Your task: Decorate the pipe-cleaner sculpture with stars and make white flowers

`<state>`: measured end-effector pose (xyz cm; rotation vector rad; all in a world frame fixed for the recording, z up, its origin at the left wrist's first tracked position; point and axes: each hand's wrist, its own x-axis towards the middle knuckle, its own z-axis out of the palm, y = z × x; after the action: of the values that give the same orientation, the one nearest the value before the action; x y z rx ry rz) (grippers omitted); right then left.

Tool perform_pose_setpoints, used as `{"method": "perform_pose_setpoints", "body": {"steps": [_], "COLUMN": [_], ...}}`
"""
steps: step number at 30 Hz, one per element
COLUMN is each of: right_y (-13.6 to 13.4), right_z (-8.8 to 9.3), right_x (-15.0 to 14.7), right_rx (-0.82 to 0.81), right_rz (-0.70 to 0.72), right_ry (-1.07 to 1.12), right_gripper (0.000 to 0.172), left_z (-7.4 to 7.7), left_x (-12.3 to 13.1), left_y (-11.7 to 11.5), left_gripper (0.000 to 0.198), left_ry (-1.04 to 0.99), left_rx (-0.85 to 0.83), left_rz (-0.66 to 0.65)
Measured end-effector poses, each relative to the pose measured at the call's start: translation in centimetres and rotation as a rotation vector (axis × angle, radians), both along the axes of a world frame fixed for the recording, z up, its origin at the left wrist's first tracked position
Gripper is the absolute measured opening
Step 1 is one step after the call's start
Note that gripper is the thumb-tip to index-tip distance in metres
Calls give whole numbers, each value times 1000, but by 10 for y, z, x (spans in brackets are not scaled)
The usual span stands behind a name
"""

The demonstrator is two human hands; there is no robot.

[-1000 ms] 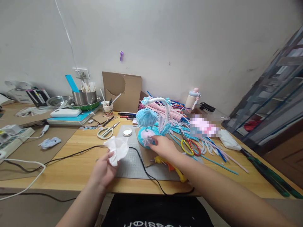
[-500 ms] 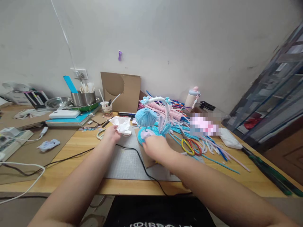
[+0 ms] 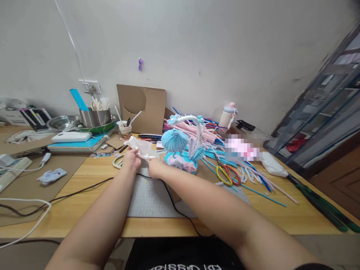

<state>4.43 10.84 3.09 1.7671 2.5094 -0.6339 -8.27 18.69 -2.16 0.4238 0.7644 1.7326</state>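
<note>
My left hand (image 3: 131, 159) has its grip pinched on a white tissue (image 3: 140, 147) over the counter (image 3: 95, 170), just left of a blue fuzzy ornament (image 3: 174, 141). My right hand (image 3: 155, 167) meets the tissue's near corner, fingertips hidden; whether that grip is closed I cannot tell. Pale-handled scissors (image 3: 114, 162) are partly covered, pixels blur a pink item (image 3: 242, 147), and a black cable (image 3: 176, 204) passes behind my left arm (image 3: 105, 210).
</note>
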Motion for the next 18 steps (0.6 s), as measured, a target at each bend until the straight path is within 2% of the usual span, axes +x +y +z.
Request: {"method": "perform_pose_setpoints", "body": {"steps": [9, 18], "right_y": [-7, -8], "right_z": [-13, -13], "right_x": [18, 23], "right_rx": [39, 66], "right_rz": [59, 130], "right_ry": [24, 81], "right_gripper": [29, 29], "left_z": [-7, -4], "left_x": [3, 10], "left_y": [-3, -8], "left_gripper": [43, 50], "left_ry": [135, 385], "left_rx": [41, 231], "left_rz": [-20, -101]}}
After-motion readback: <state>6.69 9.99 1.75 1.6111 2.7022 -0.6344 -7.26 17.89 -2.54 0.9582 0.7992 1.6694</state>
